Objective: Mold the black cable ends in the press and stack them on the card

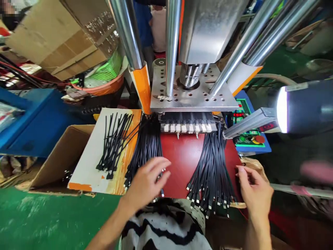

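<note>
My left hand (149, 178) is over the lower end of the left bundle of black USB cables (147, 146), its thumb and fingers apart. Beside the right edge of the dark red worktop (179, 156) is my right hand (256, 189), with its thumb and fingertips drawn together; whatever they may hold is hidden. Between my hands, a second bundle of black cables (213, 170) fans toward me with its metal plugs at the near end. A metal mold (188, 126) with a row of white pieces along its front sits under the press plate (192, 100).
Shiny press columns (170, 45) rise around the plate. A lamp (283, 109) and a control box with a red button (258, 139) stand at right. More cables (114, 142) lie on a white board (88, 156) at left, beside an open cardboard box (59, 156).
</note>
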`<state>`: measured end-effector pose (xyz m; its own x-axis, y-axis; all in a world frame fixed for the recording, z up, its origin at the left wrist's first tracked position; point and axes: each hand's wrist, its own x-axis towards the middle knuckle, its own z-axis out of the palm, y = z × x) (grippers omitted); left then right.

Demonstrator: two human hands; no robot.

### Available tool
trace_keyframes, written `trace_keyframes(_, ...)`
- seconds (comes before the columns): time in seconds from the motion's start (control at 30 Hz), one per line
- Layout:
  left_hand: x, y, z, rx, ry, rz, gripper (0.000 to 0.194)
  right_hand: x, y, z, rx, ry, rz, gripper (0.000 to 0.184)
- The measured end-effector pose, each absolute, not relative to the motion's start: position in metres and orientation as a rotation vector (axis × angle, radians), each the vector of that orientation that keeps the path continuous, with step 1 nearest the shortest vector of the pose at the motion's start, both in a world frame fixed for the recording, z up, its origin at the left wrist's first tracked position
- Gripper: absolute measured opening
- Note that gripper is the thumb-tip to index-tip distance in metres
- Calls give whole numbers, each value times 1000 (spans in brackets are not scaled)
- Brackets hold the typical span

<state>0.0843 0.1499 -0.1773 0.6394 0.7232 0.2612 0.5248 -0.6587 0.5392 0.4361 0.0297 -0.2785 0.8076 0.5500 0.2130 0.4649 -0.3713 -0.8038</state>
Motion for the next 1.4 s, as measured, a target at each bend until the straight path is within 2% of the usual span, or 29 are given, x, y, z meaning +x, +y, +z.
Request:
trace_keyframes(0.13,35,220,-171,2481,1682,603,17,433,30,-274,-2046,-745,131,69)
trace_keyframes(0.23,16,255,-179,2452,1902,528,12,433,29,-274,-2056,-722,127,64)
trace_keyframes(0.43,13,265,-180,2419,1860,537,25,440,27,-283,-2083,-643,164,57)
trace_keyframes(0.6,0,244,-151,2301,1758,672,27,443,24,-283,-2129,-611,207,58)
trace_keyframes(0.8,-15,202,-116,1810,1461,1022,35,445,23,-283,-2186,-627,182,58)
trace_keyframes(0.97,-32,190,-102,1689,1415,993,38,441,24,-278,-2238,-615,169,59)
trace_keyframes(1.17,-64,245,-139,1794,1522,855,43,439,25,-275,-2265,-611,163,60)
trace_keyframes(1.3,-73,273,-171,1887,1777,977,38,439,26,-273,-2275,-586,186,59)
trace_keyframes(1.4,-75,258,-184,1913,1832,1044,38,441,25,-276,-2278,-570,180,56)
